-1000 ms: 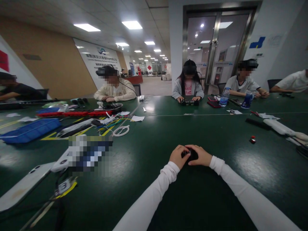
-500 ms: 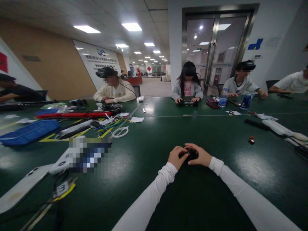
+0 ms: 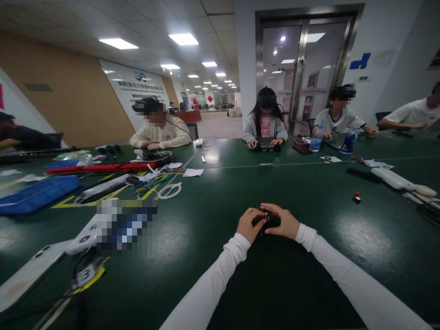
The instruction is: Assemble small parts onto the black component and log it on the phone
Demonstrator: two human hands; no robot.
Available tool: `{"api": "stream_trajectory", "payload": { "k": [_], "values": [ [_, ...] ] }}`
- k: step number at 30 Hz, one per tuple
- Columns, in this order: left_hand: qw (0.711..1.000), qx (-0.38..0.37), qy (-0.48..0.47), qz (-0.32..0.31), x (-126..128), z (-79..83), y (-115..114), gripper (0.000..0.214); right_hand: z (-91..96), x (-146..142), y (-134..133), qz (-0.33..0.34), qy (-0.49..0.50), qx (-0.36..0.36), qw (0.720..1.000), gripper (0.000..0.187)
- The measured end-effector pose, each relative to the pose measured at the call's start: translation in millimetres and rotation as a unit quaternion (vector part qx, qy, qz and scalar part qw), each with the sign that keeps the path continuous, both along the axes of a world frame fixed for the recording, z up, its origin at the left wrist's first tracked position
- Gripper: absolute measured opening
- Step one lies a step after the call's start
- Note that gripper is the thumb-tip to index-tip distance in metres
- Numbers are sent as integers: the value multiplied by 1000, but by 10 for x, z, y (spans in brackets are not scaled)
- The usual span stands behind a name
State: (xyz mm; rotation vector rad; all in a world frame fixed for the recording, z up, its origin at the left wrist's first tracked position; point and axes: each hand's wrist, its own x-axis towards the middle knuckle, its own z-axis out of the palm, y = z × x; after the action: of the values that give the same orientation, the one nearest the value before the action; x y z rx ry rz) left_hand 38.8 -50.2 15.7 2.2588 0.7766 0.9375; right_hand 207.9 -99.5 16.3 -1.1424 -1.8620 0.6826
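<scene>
Over the dark green table, my left hand [image 3: 247, 223] and my right hand [image 3: 287, 223] meet around a small black object [image 3: 272, 222]. A little shiny, silvery spot shows on it near my left fingertips. My left thumb and fingers are pinched together at its left side. The right hand curves about its right side, fingers at the back and thumb at the front. Much of the object lies behind my fingers, and its kind cannot be made out.
To the left lie a white jointed arm [image 3: 37, 270], a blue tray [image 3: 41, 195] and a white cable coil [image 3: 170, 190]. A small red-and-silver item [image 3: 356, 197] sits at right. Across the table are several people, a water bottle [image 3: 316, 138] and a blue can [image 3: 348, 143].
The view has shifted slightly. Both hands stay together on the black object, which seems turned a little, with its silvery spot now plainer between the fingers.
</scene>
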Motion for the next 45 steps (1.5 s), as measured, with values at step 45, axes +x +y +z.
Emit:
{"api": "stream_trajectory", "payload": {
  "k": [45],
  "values": [
    [976,-172,-132,-1,-21,-81,61,17,-209,35,118,71,184,-82,977,70]
  ]
}}
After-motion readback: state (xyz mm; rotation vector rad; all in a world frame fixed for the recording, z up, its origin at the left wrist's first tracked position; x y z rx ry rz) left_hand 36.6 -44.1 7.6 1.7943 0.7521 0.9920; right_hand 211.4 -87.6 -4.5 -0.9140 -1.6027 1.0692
